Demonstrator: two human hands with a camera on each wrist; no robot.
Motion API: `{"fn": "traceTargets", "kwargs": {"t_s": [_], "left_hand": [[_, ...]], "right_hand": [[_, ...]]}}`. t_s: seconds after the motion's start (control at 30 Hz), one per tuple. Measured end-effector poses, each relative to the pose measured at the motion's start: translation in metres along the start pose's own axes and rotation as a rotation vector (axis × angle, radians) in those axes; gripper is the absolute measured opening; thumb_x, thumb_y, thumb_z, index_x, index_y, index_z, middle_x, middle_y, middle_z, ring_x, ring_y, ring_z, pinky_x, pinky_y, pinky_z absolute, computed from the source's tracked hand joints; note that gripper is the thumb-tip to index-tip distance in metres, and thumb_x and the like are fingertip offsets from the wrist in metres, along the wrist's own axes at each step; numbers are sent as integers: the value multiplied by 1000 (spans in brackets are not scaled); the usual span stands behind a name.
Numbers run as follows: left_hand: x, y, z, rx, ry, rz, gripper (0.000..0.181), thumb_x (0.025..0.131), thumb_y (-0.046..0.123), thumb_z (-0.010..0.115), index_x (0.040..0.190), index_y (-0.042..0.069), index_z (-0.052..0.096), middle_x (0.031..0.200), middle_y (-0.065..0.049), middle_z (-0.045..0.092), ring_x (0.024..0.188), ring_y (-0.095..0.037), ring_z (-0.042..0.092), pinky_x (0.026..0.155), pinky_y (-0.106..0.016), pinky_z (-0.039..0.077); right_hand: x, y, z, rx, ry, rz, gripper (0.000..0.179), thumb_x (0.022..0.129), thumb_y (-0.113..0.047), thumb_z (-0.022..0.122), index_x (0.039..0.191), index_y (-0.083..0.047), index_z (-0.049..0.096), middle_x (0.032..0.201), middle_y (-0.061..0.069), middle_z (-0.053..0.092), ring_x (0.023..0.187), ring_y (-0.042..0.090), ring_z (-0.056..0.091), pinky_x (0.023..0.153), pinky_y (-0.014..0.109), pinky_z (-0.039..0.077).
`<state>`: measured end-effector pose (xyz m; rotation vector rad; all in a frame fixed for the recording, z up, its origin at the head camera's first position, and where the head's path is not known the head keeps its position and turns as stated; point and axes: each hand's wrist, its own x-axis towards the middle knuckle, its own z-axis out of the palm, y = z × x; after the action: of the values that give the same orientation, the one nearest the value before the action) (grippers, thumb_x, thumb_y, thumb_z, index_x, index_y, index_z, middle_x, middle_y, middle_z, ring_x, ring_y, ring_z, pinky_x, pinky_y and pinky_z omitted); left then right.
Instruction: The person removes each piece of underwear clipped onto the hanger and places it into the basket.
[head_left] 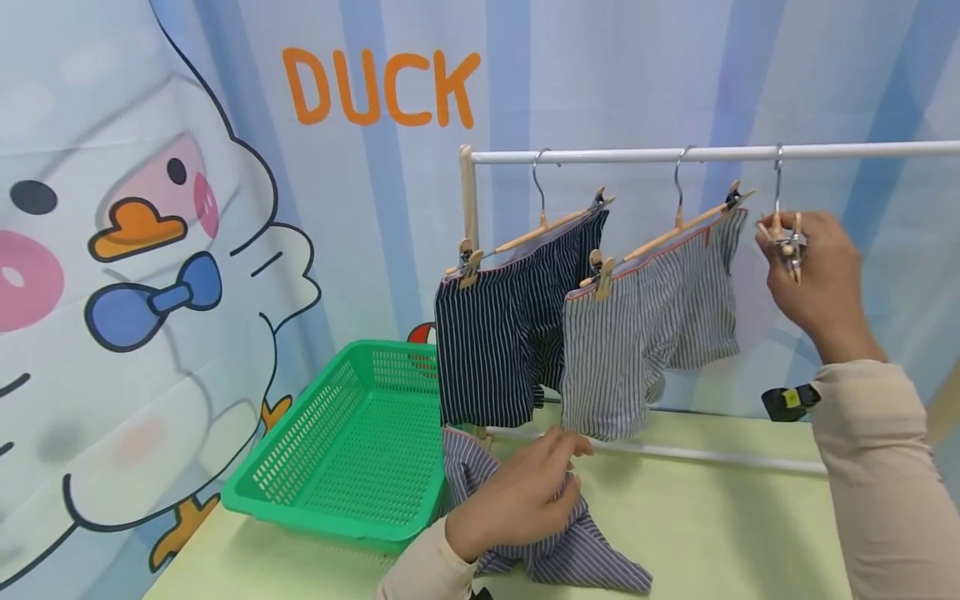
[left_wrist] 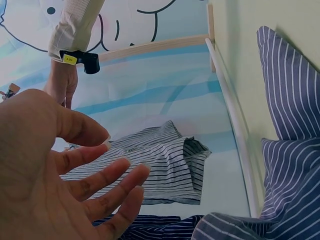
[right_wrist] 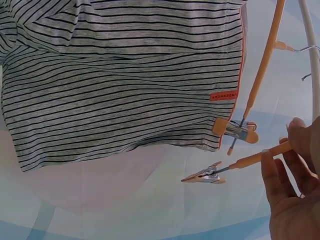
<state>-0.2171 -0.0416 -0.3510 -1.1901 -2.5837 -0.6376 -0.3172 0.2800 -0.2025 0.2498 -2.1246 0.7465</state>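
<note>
My right hand grips a wooden clip hanger by its bar; its metal hook loops over the white rail. One of its clips, with nothing in it, sticks out in the right wrist view. Over a crumpled purple-grey striped garment on the table hovers my left hand, fingers loosely bent and holding nothing. In the left wrist view that hand is apart from the cloth. Grey striped underwear and navy striped underwear hang on clip hangers left of my right hand.
A green plastic basket with nothing in it stands on the pale yellow table, left of the rack. The rack has a wooden post and a white lower bar. A printed duck curtain covers the background.
</note>
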Motion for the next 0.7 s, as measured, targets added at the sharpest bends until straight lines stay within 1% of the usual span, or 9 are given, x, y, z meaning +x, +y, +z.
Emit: {"fn": "traceTargets", "kwargs": {"t_s": [0.07,0.17,0.3,0.4,0.57,0.7], "left_hand": [[-1,0,-1,3,5,-9,33,99,13,48,132,8,50,120,-4,57,92,-8,53,82,-20,48],[-1,0,-3,-2,9,-19,34,100,13,46,134,9,49,122,-3,57,99,-10,56,86,-24,48],[-2,0,-3,4,14,-16,34,100,14,46,134,10,49,124,-3,57,105,-13,58,90,-28,48],[-3,0,-3,11,13,-19,33,101,15,46,134,11,49,124,-3,57,106,-14,59,91,-29,48],[-5,-1,-2,17,9,-25,33,101,15,46,134,10,49,125,-3,57,106,-14,58,92,-32,48],[-7,-1,-2,34,10,-40,33,101,16,46,133,10,50,125,-3,58,107,-13,57,94,-34,48]], "right_hand": [[1,0,1,-5,-1,-21,31,102,-9,49,125,10,59,127,31,54,122,47,48,104,59,42],[1,0,2,-2,-44,23,36,103,-9,45,132,9,55,135,29,49,129,46,43,101,57,45],[-1,0,2,-8,-94,64,39,104,-10,44,139,7,50,144,29,41,135,48,37,95,63,46],[-4,1,3,-1,-101,59,40,104,-10,44,140,7,48,146,30,38,135,48,37,95,63,46],[-8,1,5,1,-120,79,48,104,-15,46,148,3,40,148,30,34,132,51,39,91,64,47],[-12,1,5,10,-130,105,52,105,-17,47,152,-2,35,150,29,31,135,49,38,94,64,46]]}}
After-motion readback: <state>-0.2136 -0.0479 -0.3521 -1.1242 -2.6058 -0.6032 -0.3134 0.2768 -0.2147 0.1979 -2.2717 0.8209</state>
